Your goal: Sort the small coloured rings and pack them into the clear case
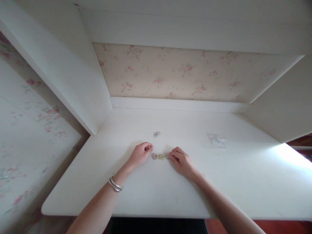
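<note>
My left hand (141, 153) rests low over the white desk, its fingers curled and thumb pinched against them; whatever is in the pinch is too small to make out. Just right of its fingertips lies a small group of pinkish loops (154, 156), touching or nearly touching a group of yellow loops (160, 157). My right hand (179, 159) is closed, with its fingertips at a group of pale greenish loops (167, 155), partly covered by them. Farther back lie several thin grey loops (156, 134), overlapping one another. They look like small rings or bands.
A crumpled clear plastic bag (218, 141) lies on the white desk (175, 191) to the right. White side panels (70, 65) and a back ledge (180, 105) bound the desk, with an overhead panel (185, 32) above. Below the front edge is a dark object (158, 226).
</note>
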Motion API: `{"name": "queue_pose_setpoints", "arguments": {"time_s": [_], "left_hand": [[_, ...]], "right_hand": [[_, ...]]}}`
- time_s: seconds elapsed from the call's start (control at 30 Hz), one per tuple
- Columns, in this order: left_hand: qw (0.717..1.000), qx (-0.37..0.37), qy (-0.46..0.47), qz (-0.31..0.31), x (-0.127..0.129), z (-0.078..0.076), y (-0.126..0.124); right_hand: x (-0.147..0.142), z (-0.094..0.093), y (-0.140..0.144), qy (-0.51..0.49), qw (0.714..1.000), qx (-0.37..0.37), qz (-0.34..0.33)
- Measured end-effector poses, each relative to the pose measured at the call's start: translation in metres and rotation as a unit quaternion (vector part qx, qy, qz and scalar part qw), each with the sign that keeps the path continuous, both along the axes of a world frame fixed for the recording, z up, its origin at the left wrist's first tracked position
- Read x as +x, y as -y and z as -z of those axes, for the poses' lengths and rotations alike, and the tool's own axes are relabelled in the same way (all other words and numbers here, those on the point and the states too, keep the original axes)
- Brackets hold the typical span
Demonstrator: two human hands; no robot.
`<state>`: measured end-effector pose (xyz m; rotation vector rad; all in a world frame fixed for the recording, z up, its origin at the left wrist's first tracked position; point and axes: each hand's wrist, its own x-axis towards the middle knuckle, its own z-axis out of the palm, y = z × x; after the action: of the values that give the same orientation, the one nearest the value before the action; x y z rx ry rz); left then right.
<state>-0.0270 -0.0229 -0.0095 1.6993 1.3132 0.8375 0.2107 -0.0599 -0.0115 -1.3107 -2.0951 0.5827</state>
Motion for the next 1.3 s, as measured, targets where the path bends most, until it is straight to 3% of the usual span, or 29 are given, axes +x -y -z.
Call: {"name": "queue_pose_setpoints", "arguments": {"time_s": [0.17, 0.43, 0.6, 0.8, 1.03, 1.3], "left_hand": [[0.999, 0.029, -0.028, -0.024, -0.001, 0.001, -0.005], [0.977, 0.131, -0.168, -0.017, -0.002, -0.002, -0.033], [0.970, 0.123, -0.207, -0.022, 0.004, 0.003, -0.043], [0.975, 0.087, -0.186, -0.079, 0.007, 0.010, -0.039], [0.981, 0.097, -0.149, -0.075, 0.005, 0.012, -0.036], [0.987, 0.092, -0.112, -0.069, 0.000, 0.011, -0.036]], "right_hand": [[0.001, 0.000, 0.001, 0.047, 0.998, 0.031, -0.030], [0.001, -0.001, 0.001, 0.084, 0.994, 0.059, -0.041], [0.002, 0.000, 0.001, 0.086, 0.994, 0.058, -0.016], [0.001, -0.004, 0.003, 0.078, 0.993, 0.084, -0.027], [-0.013, -0.012, 0.001, 0.147, 0.979, 0.111, -0.091], [-0.015, -0.001, 0.002, 0.120, 0.985, 0.107, -0.059]]}}
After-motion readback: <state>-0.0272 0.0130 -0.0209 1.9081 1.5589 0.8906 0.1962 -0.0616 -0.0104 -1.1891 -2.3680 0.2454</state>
